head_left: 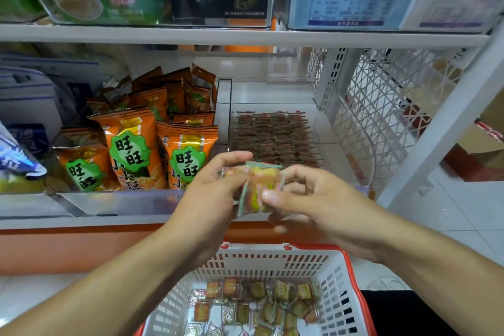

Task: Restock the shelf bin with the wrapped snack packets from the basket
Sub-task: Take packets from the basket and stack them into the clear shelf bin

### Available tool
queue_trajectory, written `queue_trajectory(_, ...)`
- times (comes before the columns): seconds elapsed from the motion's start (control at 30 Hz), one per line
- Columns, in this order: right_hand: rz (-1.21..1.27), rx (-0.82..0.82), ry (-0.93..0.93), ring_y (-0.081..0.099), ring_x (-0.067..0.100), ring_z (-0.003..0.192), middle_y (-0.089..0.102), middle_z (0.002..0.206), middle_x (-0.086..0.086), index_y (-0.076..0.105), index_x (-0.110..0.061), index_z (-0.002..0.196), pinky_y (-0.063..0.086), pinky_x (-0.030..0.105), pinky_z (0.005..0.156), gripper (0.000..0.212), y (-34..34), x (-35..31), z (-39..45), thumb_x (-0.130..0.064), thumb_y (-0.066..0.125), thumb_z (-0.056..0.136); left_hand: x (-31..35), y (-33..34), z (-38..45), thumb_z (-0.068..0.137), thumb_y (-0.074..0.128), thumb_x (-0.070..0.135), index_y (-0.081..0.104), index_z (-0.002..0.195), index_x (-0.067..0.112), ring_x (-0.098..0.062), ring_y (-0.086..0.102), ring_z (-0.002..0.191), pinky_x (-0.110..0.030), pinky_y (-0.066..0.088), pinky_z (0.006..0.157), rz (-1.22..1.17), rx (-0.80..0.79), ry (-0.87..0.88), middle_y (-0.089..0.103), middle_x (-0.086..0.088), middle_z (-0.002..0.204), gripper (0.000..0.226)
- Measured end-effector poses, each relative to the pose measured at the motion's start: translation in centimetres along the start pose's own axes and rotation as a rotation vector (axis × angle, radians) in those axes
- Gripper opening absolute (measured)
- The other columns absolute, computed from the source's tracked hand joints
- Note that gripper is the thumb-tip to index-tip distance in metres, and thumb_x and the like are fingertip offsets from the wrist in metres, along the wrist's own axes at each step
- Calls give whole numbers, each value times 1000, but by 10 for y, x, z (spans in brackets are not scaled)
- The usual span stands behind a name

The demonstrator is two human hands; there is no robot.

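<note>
Below our arms sits the basket [338, 281]; our left hand [210, 194] and right hand [308, 199] both pinch snack packets [259, 188] before the shelf bin [321, 123].

**Hands between shelf bin and basket**

The left hand [211, 188] and right hand [305, 199] are holding a few wrapped snack packets [257, 189] between them, above the basket [272, 259] and before the shelf bin [272, 95]. More packets [272, 136] are lying in rows inside that bin. Loose packets [256, 303] are lying in the basket. Snack bags [152, 133] are standing in the bin to the left.
</note>
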State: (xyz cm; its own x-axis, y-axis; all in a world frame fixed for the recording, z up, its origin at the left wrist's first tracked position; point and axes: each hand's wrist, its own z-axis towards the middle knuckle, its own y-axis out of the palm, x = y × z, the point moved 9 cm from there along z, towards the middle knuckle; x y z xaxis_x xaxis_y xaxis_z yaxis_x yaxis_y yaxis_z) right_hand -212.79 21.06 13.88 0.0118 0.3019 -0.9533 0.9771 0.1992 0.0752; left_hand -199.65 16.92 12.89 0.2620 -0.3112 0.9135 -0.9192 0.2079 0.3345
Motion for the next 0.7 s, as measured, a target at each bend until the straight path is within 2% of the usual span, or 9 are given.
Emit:
queue_trajectory(0.07,-198,99,-121,70,15,74,69,88,1,63,-32,115,59,32,72,61,-10,-8,1,-44,88,61,-4,1,0,101,53,2,67,118,16,-30,76,91,-36,63,71,-12,-13,-35,78,-16,104,26)
queue_trajectory(0.13,-349,99,-227,66,15,72,66,89,-9,60,-51,123,60,35,73,65,-10,-17,0,-48,88,64,-5,2,0,100,55,4,66,119,16,-31,76,90,-38,63,70,-2,-16,-49,78,-17,103,24)
queue_trajectory(0.2,-559,101,-340,68,12,78,71,96,-16,62,-50,122,60,39,80,55,-7,-27,-3,-49,85,72,-6,1,0,101,55,6,66,118,14,-25,76,80,-34,61,58,-8,11,-55,78,-16,100,22)
queue_trajectory(0.27,-643,137,-382,66,15,74,73,93,-9,66,-41,110,57,46,79,44,-8,-31,-4,-51,82,70,-6,-1,0,103,54,17,68,116,11,-23,76,77,-32,59,53,-76,43,-63,77,-15,100,20)
queue_trajectory(0.33,-582,161,-331,59,20,67,73,87,-4,66,-34,99,57,53,76,37,-14,-30,-4,-46,85,70,-4,-2,0,104,50,32,65,118,5,-29,77,90,-40,64,68,-193,57,-74,77,-19,106,34)
queue_trajectory(0.43,-413,64,-212,60,13,69,75,87,-1,67,-24,95,61,44,72,28,-16,-24,-3,-23,87,75,0,-3,-1,106,40,46,60,124,0,-39,74,101,-54,60,88,-288,55,-110,75,-24,111,53)
queue_trajectory(0.5,-199,-27,-126,69,20,84,76,100,9,69,-19,95,62,37,76,25,-11,-17,-4,-15,84,75,2,-2,-2,107,37,48,60,125,0,-41,74,101,-53,60,86,-315,49,-124,75,-24,113,56)
queue_trajectory(0.6,167,-93,12,71,30,100,71,116,22,62,-1,117,61,37,84,38,4,-2,-4,-9,75,82,3,4,-5,109,36,40,60,126,-1,-36,75,100,-41,65,66,-328,44,-102,75,-22,113,50)
queue_trajectory(0.7,256,-87,53,69,31,110,70,120,23,56,-4,128,60,38,88,43,15,7,-2,-10,70,87,2,7,-6,108,37,32,58,129,-1,-30,74,105,-37,65,73,-310,47,-54,76,-17,115,44)
